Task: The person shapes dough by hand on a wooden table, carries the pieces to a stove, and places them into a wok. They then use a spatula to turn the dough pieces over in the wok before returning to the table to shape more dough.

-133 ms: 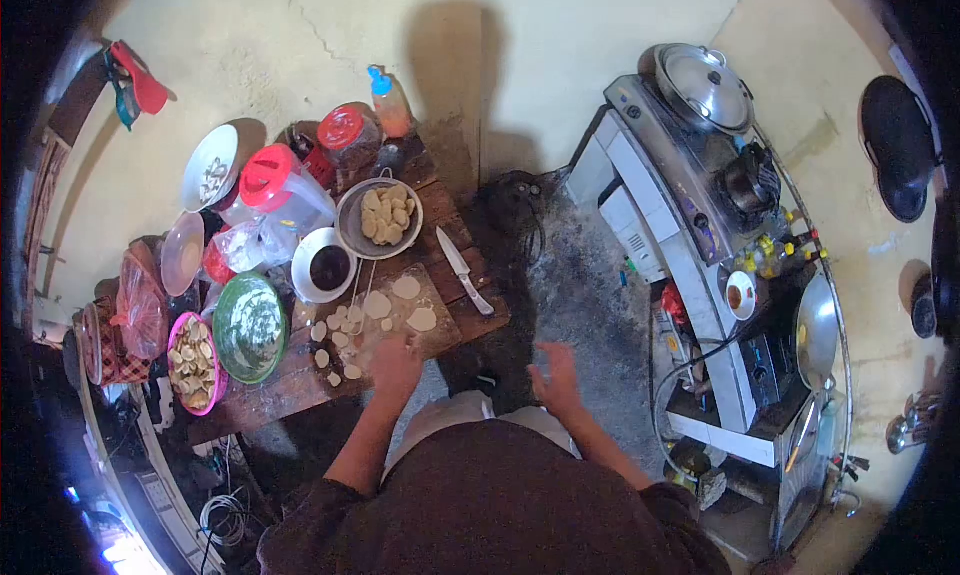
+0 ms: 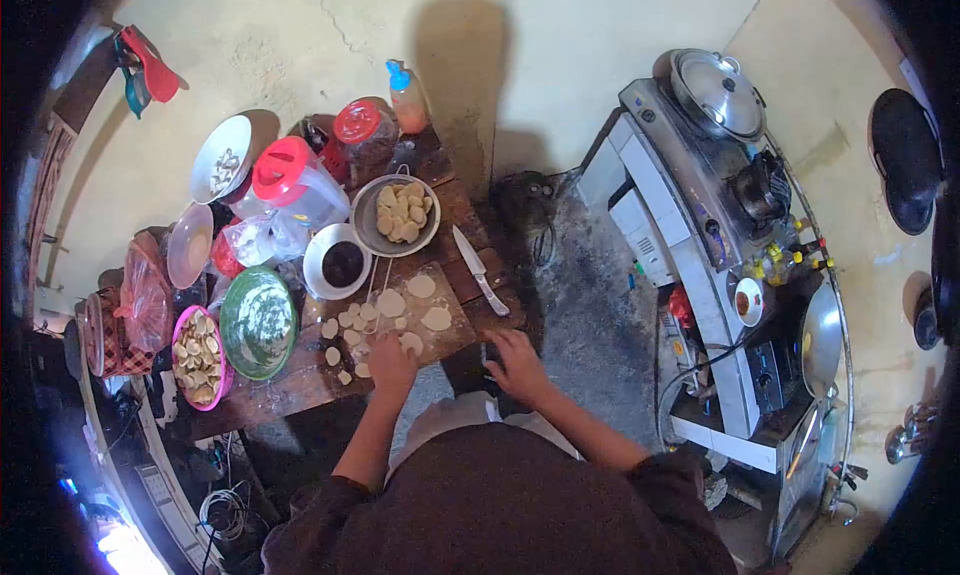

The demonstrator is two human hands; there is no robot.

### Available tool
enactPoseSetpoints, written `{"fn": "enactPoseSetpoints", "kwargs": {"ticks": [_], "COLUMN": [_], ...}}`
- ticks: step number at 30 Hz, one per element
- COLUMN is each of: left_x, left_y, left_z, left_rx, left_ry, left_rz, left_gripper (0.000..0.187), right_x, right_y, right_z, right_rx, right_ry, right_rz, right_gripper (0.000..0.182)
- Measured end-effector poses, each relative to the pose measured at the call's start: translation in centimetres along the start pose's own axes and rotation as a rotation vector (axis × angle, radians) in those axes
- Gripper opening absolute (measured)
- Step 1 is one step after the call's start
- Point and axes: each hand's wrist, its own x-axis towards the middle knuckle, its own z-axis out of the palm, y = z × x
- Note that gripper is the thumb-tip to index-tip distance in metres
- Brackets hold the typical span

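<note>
My left hand is over the near edge of the wooden board, beside flat pale dough rounds; its fingertips are too small to read. My right hand is at the table's right corner, fingers apart, holding nothing. A knife lies just beyond it on the table. Behind the board stand a strainer with pale round pieces and a white bowl of dark contents. The strainer's handle reaches down over the board.
On the table are a green plate, a pink basket of pale pieces, a red-lidded pitcher and a blue-capped bottle. To the right are a stove, a lidded pot and a wok.
My right hand has moved left and up to the table corner. My left hand has shifted slightly at the board. The whole view has shifted a little.
</note>
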Motion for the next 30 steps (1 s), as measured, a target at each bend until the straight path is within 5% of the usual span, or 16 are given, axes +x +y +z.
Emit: {"fn": "enactPoseSetpoints", "kwargs": {"ticks": [4, 8, 11, 16, 23, 30], "left_x": [-0.7, -1.0, -1.1, -0.9, -0.2, 0.1], "left_y": [0.3, -1.4, -2.4, -2.0, -2.8, -1.8], "left_z": [0.2, 1.0, 2.0, 1.8, 3.4, 2.9], "left_rx": [-0.005, -0.090, -0.179, -0.174, -0.246, -0.265], "left_ry": [0.156, 0.185, 0.162, 0.159, 0.210, 0.069], "left_rz": [0.079, 0.116, 0.147, 0.097, 0.132, -0.034], "left_gripper": [0.034, 0.037, 0.039, 0.036, 0.025, 0.016], "right_x": [5.4, 7.8, 8.3, 8.9, 10.5, 12.1], "right_y": [-0.8, -0.1, 0.0, -2.0, -1.5, -1.6], "right_z": [3.1, 6.5, 7.9, 6.8, 8.0, 6.8], "right_rx": [-0.284, -0.540, -0.602, -0.277, -0.418, -0.404], "right_ry": [-0.188, -0.143, -0.128, -0.060, -0.128, -0.275], "right_rz": [-0.233, -0.304, -0.263, 0.019, 0.082, 0.117], "right_gripper": [0.050, 0.051, 0.049, 0.040, 0.034, 0.029]}}
